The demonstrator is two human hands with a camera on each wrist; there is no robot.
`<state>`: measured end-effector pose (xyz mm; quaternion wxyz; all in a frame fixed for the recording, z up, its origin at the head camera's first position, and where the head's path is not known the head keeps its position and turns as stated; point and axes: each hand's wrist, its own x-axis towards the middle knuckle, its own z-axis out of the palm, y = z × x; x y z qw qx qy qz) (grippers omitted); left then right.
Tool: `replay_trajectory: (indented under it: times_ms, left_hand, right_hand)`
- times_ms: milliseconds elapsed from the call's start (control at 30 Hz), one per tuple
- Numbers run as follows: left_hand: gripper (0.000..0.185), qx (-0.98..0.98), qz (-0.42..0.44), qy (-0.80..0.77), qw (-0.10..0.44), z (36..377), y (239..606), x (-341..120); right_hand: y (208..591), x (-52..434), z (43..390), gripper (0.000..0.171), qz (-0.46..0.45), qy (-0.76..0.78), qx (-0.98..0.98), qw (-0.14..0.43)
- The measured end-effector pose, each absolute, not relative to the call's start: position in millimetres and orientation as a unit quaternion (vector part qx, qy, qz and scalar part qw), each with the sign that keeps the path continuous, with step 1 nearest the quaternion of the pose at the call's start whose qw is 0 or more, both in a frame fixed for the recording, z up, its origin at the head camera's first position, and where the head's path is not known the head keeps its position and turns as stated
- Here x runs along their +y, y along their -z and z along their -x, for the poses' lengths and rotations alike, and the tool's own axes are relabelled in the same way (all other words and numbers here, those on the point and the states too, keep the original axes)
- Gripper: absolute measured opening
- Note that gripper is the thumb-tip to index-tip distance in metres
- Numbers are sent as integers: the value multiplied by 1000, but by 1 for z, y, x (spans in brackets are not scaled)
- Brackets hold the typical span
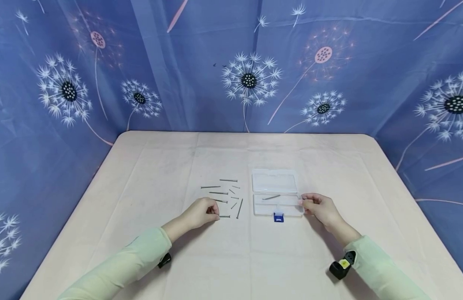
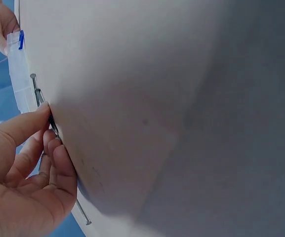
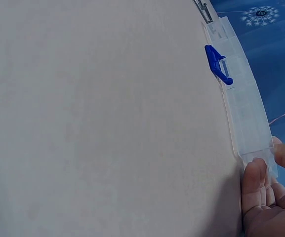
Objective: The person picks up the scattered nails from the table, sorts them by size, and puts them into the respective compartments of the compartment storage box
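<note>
At the left of a group of nails, my left hand [image 1: 202,212] pinches a nail [image 1: 225,216] between thumb and fingers, its head end pointing right. In the left wrist view the fingertips [image 2: 44,107] are close over the table and hide part of the nail. My right hand [image 1: 321,210] holds the right end of a clear plastic box [image 1: 257,210], thumb on top of the wall and fingers outside it. The box's lid [image 1: 274,182] lies folded back behind it. One nail [image 1: 271,197] rests in the rear compartment, and a blue latch [image 1: 278,217] hangs at the front.
Several long nails [image 1: 218,193] and short ones [image 1: 234,205] lie scattered between my left hand and the box. One long nail [image 1: 240,208] lies lengthwise near the box's left side. A pale cloth covers the table [image 1: 160,166]; a blue dandelion-print curtain [image 1: 201,83] stands behind.
</note>
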<state>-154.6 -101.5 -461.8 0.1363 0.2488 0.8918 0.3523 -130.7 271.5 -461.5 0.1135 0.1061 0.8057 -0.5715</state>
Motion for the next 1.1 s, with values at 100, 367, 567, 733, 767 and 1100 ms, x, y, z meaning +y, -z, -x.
replay_trajectory:
  times_ms: [100, 367, 567, 733, 767, 1100]
  left_hand:
    - [10, 892, -255, -345, 141, 155, 460, -101]
    - [10, 899, -309, -291, 108, 154, 459, -99]
    - [12, 912, -292, -274, 85, 147, 463, -97]
    - [10, 909, -279, -297, 88, 144, 465, -97]
    - [9, 907, -274, -307, 91, 145, 465, -97]
    - [5, 879, -211, -415, 103, 151, 469, -101]
  right_hand:
    - [461, 272, 131, 47, -103, 572, 806, 114]
    - [460, 273, 130, 46, -104, 571, 807, 106]
    - [462, 273, 130, 45, -105, 567, 809, 109]
    - [464, 274, 129, 45, -113, 569, 807, 109]
    - [464, 274, 129, 44, -114, 569, 807, 107]
    - [464, 276, 130, 45, -104, 571, 807, 106]
